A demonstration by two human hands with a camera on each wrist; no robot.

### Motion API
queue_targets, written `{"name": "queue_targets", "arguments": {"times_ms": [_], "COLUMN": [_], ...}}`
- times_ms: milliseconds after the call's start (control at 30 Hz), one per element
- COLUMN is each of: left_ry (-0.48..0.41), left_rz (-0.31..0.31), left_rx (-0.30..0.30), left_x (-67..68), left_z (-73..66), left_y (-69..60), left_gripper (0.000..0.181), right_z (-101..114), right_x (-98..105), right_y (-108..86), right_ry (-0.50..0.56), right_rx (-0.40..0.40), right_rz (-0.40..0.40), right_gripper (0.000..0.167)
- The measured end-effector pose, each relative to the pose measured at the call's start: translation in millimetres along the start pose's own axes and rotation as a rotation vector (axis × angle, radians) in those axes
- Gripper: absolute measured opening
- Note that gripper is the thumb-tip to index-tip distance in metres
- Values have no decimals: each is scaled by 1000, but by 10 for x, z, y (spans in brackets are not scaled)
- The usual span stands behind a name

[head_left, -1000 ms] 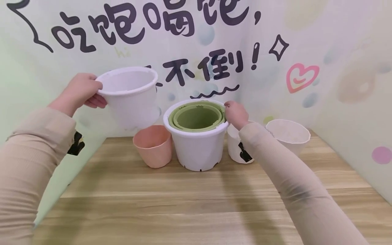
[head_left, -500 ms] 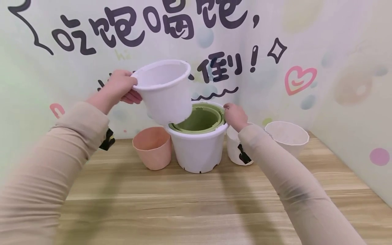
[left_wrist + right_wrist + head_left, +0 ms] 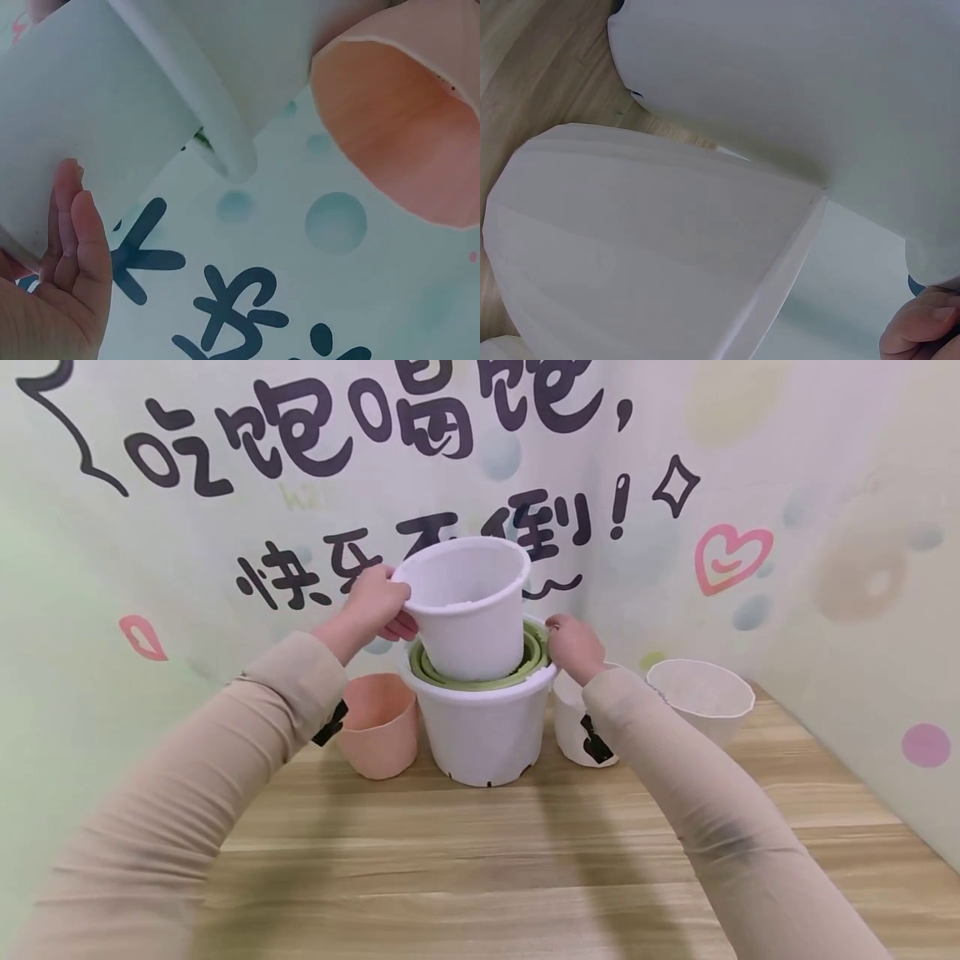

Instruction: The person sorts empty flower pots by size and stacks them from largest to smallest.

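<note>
I've got the left hand pinching the rim of the small white flowerpot, thumb over the lip, other fingers along the outer wall; that pot is slightly tilted, held up with its base at the mouth of two nested green flowerpots, can't tell from my feeds whether they touch. Green pair sits inside the large white flowerpot, upright, dark notches round its foot, near the middle of the back edge of the wood-grain table. Right hand pinches the large pot's rim on its right side, fingers curled, tips partly hidden. Just left of the large pot I have a pink faceted flowerpot, upright by the back edge; on the right a white faceted flowerpot, partly behind the right sleeve, close beside the large one in my right wrist view. Cream flowerpot stands near the back right corner, lower part covered by the sleeve. Wall behind carries black lettering and a pink heart
</note>
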State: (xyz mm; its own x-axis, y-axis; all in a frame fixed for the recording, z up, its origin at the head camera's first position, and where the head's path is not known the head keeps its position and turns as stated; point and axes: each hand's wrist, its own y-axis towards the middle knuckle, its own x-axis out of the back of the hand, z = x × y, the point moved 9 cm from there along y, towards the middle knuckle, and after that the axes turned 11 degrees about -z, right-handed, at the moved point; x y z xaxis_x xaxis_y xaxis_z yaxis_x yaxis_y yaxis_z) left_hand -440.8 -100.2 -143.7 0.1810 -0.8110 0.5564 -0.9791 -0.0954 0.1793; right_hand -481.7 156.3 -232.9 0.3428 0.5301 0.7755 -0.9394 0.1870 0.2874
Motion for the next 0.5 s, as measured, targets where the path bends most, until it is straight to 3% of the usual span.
{"name": "queue_targets", "arguments": {"times_ms": [500], "left_ry": [131], "left_rz": [23], "left_rx": [-12], "left_x": [-324], "left_z": [223], "left_y": [6], "left_gripper": [31], "right_z": [-3], "right_x": [22], "right_y": [-2], "right_ry": [10], "right_rx": [-1], "right_rz": [-2], "right_gripper": [43]}}
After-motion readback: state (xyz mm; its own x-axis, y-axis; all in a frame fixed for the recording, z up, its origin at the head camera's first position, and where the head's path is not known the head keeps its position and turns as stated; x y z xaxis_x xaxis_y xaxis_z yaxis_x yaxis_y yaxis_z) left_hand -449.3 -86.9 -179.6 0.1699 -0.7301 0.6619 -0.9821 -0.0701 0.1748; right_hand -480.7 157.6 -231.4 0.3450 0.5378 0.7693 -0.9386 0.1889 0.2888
